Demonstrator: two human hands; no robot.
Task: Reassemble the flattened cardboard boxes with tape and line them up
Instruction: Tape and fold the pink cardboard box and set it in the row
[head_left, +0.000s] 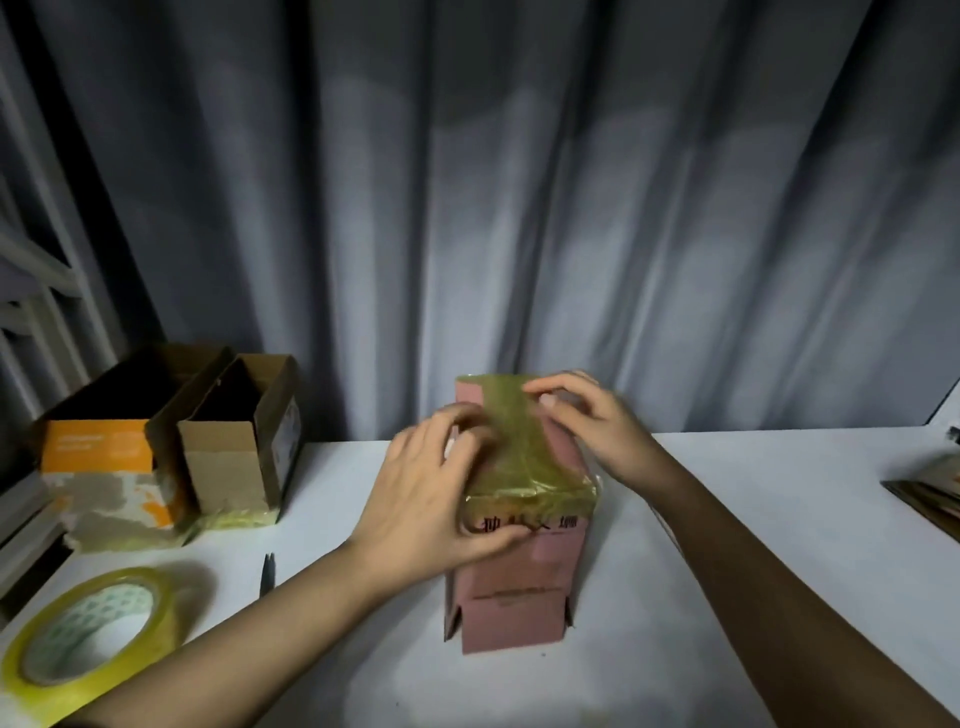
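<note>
Left hand (436, 499) clamps our light, crushable pink cardboard box (519, 571) | right hand (587, 421) presses yellowish tape (519, 447) | we hold corners.

Bare table (753, 493) from 1 to 5 o'clock of the pink box (519, 571). Two open boxes (171, 457) block 10, tape roll (88, 634) and scissors (268, 571) block 8.

I'm in what looks like a home room: heavy grey curtains (519, 208) hang across twelve o'clock behind my white counter (727, 519), a white metal frame (47, 291) stands at ten o'clock, and the light is dim.
</note>
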